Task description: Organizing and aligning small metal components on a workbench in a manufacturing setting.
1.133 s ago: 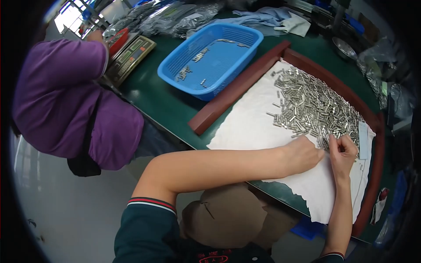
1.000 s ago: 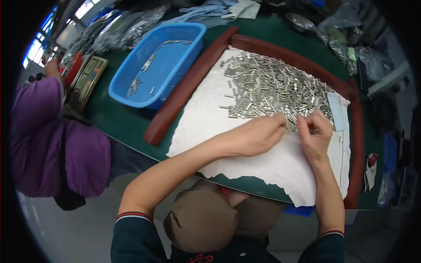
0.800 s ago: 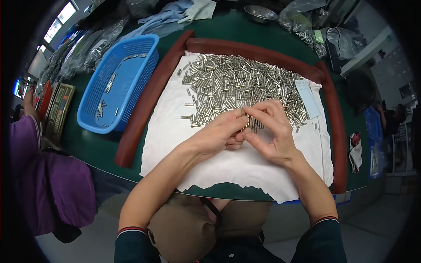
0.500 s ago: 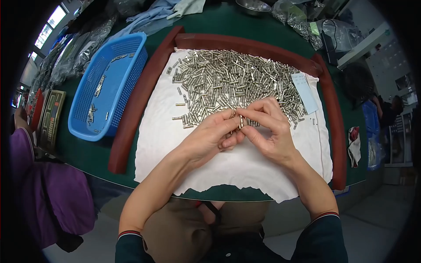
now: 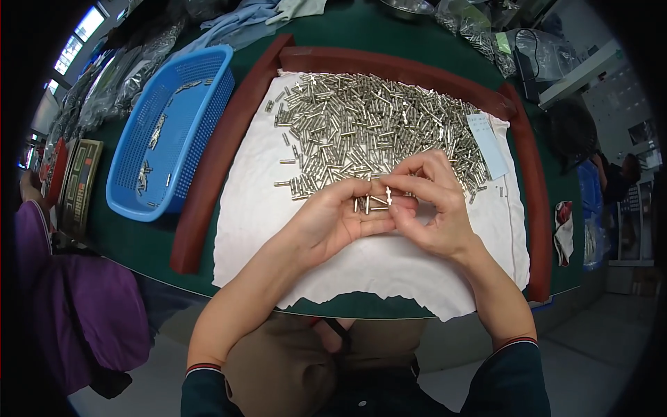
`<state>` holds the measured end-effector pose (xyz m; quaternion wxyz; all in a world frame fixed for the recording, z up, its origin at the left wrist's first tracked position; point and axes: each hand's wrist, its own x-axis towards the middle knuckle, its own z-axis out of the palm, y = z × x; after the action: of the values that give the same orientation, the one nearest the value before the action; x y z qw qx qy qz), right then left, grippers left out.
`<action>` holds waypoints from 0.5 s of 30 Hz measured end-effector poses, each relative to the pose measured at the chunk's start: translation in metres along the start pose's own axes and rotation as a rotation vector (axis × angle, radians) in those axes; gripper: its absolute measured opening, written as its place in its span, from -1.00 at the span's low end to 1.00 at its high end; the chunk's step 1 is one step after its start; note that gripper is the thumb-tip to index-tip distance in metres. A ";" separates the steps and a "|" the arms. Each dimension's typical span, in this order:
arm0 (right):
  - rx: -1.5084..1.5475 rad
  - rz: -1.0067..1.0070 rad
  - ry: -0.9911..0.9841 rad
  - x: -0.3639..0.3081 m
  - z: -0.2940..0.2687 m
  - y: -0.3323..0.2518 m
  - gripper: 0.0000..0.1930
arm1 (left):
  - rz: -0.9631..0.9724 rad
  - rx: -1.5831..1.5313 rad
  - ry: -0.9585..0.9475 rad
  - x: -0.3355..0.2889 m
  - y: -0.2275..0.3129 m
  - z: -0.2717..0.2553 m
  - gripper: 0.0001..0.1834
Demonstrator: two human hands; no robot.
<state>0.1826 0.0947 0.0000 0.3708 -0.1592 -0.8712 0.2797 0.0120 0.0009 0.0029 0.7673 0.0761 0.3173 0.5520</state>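
A large pile of small silver metal pins [image 5: 368, 125] lies on a white cloth [image 5: 264, 208] inside a reddish-brown frame [image 5: 222, 139]. My left hand [image 5: 333, 219] is cupped palm up over the cloth and holds several pins upright between its fingers. My right hand [image 5: 431, 205] meets it from the right, thumb and forefinger pinching one pin [image 5: 388, 197] at the left fingertips. Both hands hover just in front of the pile.
A blue plastic basket [image 5: 201, 90] with a few metal parts stands left of the frame on the green table [image 5: 139, 243]. A person in a purple top [image 5: 62, 306] sits at far left. Clear bags of parts [image 5: 132, 62] and cloths lie at the back.
The view swung from left to centre over the cloth. My hands came together in front of the pile, and the left hand now holds several pins upright.
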 end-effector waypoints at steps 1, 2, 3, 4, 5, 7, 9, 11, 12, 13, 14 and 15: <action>0.008 0.001 0.000 0.002 0.000 -0.002 -0.61 | -0.011 -0.029 -0.024 0.001 0.001 0.000 -0.60; 0.021 0.001 0.000 0.003 0.000 -0.004 -0.61 | -0.010 -0.027 -0.018 0.000 0.001 -0.001 -0.60; 0.021 -0.010 0.037 0.003 -0.001 -0.004 -0.60 | -0.013 -0.059 -0.020 0.000 0.001 0.000 -0.61; 0.005 -0.018 0.072 0.004 -0.004 -0.003 -0.61 | -0.015 -0.089 -0.021 -0.001 0.002 0.000 -0.61; -0.010 -0.030 0.109 0.004 -0.006 -0.002 -0.63 | -0.026 -0.070 -0.042 -0.005 0.005 0.001 -0.64; -0.063 0.001 0.238 0.002 -0.004 -0.001 -0.74 | -0.018 -0.008 -0.106 -0.008 0.003 -0.010 -0.66; -0.123 0.006 0.326 0.002 -0.006 0.002 -0.80 | -0.031 0.172 -0.078 -0.013 0.006 -0.003 -0.72; -0.150 0.013 0.333 0.001 -0.007 0.005 -0.82 | 0.032 0.197 -0.124 -0.026 0.017 -0.009 -0.72; -0.160 -0.007 0.331 0.002 -0.008 0.006 -0.83 | 0.080 0.207 -0.175 -0.036 0.024 -0.009 -0.73; -0.145 -0.004 0.335 0.002 -0.006 0.007 -0.83 | 0.176 0.334 -0.097 -0.053 0.038 -0.007 -0.73; -0.166 -0.016 0.320 0.000 -0.007 0.009 -0.84 | 0.339 0.543 -0.015 -0.063 0.052 -0.008 -0.74; -0.177 -0.029 0.308 -0.001 -0.007 0.009 -0.84 | 0.558 0.733 0.072 -0.073 0.065 -0.010 -0.74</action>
<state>0.1887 0.1043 -0.0019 0.4884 -0.2194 -0.8275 0.1687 -0.0591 -0.0423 0.0546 0.5002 0.4057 0.4855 0.5912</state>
